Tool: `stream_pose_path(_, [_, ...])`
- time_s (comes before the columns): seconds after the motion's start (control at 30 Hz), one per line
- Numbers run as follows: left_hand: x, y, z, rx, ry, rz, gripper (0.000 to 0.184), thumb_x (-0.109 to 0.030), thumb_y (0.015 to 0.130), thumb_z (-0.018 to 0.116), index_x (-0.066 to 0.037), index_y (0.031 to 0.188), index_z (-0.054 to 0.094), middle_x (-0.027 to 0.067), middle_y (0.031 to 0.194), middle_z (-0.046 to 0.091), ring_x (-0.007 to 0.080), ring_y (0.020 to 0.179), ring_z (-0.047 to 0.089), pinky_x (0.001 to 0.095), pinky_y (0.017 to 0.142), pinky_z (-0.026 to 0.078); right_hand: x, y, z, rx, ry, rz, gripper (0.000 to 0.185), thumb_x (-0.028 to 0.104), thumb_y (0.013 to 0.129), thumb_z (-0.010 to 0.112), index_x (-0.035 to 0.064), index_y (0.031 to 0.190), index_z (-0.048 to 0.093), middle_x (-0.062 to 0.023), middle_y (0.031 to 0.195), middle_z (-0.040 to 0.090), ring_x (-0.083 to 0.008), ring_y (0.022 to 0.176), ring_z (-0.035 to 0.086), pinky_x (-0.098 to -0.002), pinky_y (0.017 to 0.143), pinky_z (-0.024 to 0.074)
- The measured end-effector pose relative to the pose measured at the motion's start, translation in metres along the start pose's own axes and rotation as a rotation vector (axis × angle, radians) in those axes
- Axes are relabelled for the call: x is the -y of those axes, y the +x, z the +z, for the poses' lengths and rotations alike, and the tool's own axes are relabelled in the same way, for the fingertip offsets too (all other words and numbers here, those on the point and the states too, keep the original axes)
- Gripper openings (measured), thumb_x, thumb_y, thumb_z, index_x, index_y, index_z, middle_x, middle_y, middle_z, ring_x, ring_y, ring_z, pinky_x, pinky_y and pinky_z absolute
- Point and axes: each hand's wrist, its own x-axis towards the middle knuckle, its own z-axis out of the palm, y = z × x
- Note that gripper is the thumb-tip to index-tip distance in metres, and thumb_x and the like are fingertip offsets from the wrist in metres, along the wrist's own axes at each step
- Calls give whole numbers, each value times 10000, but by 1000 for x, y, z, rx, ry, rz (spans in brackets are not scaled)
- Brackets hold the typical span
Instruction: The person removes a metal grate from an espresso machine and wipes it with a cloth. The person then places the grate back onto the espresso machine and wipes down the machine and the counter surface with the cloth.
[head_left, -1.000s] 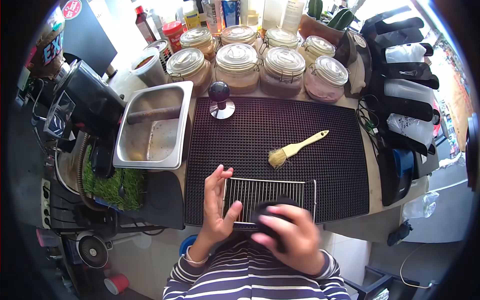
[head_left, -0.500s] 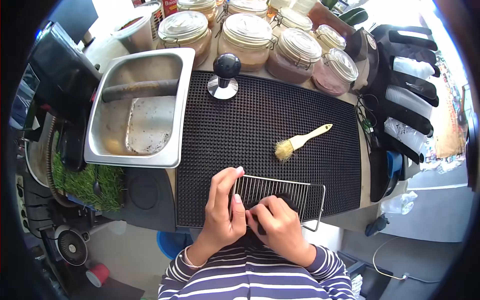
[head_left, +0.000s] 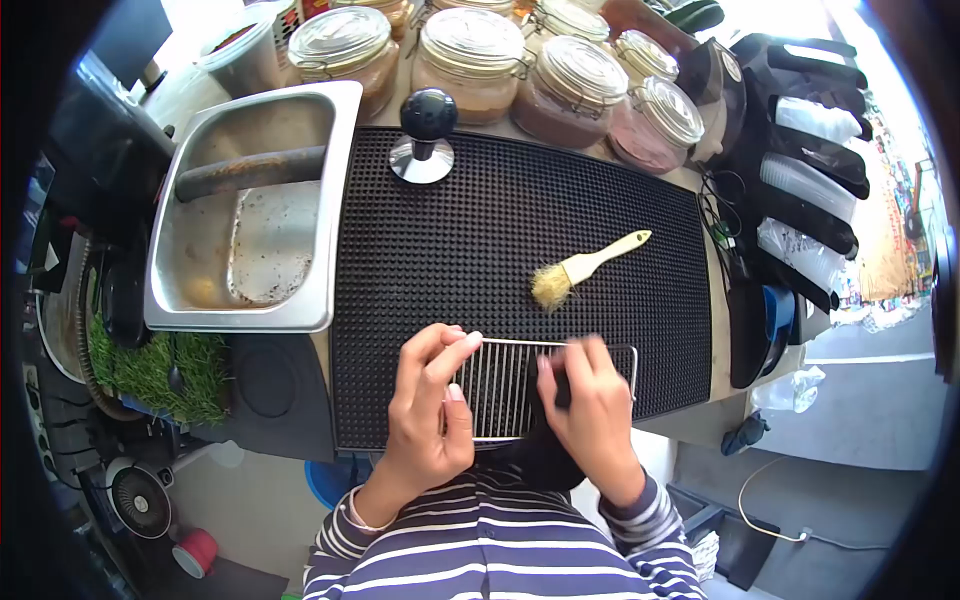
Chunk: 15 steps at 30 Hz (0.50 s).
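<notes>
A small metal wire rack is held tilted above the front of a black rubber mat. My left hand is closed on its left end, fingers at the top corner and thumb lower down. Over the right half of the bars lies my right hand, slightly blurred, pinching a black cloth that hangs down toward my lap. Behind the rack, a pastry brush with a pale handle and yellowish bristles rests on the mat. A coffee tamper with a black ball handle stands at the mat's far left.
Left of the mat sits a steel knock box with a crossbar. Several glass clip-top jars of powder line the back. A black cup holder with plastic cups and lids is at right. Artificial grass lies at left.
My right hand has moved right and up along the rack, drawing the cloth with it and uncovering the bars nearer my left hand. The whole view has shifted slightly.
</notes>
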Motion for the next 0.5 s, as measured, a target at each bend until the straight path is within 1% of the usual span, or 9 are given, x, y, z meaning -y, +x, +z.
stream_pose_path(0.1, [0,-4,4,-69,46,-35,359,8,788,418,37,1137,498,213,1060,461,315,977,507,379,869,433,12,24,15,-77,-180,67,123,128,805,568,31,778,497,-99,762,482,-233,594,552,-327,488,473])
stream_pose_path(0.13, [0,-5,7,-91,76,-36,354,8,787,419,37,1130,501,209,1057,464,312,976,507,380,869,431,12,20,17,-98,-210,9,118,119,789,570,35,762,492,-88,752,474,-225,593,540,-316,483,476])
stream_pose_path(0.17, [0,-5,9,-116,107,-35,349,9,786,420,38,1123,505,206,1054,466,310,976,508,381,869,430,7,11,17,-98,-123,-22,122,126,770,581,52,745,488,-79,743,461,-209,588,525,-307,467,466])
stream_pose_path(0.23, [2,-6,12,-128,128,-27,353,23,771,434,40,1116,507,208,1058,467,305,975,510,374,860,433,4,-19,4,12,-16,-84,130,138,759,594,64,735,490,-70,728,455,-198,571,516,-301,452,458])
stream_pose_path(0.27, [1,-6,12,-123,132,-23,358,24,766,440,39,1117,506,209,1060,467,303,972,511,371,858,435,6,-34,1,18,-52,-125,138,147,749,603,70,729,491,-62,710,450,-189,554,505,-296,441,452])
stream_pose_path(0.3, [1,-6,12,-116,135,-21,363,26,761,445,39,1119,504,210,1063,466,301,969,513,369,855,436,8,-39,-1,10,-76,-117,133,143,753,598,68,725,492,-55,697,448,-187,551,507,-298,443,458])
stream_pose_path(0.37, [1,-5,12,-112,96,-23,398,12,734,487,34,1132,497,211,1072,460,292,944,518,355,838,442,6,-26,-3,24,8,-28,133,109,757,628,30,759,520,-106,732,489,-259,560,544,-349,494,462])
stream_pose_path(0.43, [0,-4,11,-106,87,-17,404,1,720,510,32,1122,504,205,1071,453,289,948,511,358,843,438,3,5,4,-35,-7,56,136,117,825,559,16,758,496,-126,742,494,-302,574,550,-378,497,457])
stream_pose_path(0.5, [-2,-5,10,-95,141,-23,402,-7,714,519,32,1114,510,200,1065,449,286,954,503,361,846,434,0,22,15,-92,-2,83,129,115,830,550,14,769,497,-124,743,493,-309,574,547,-379,503,460])
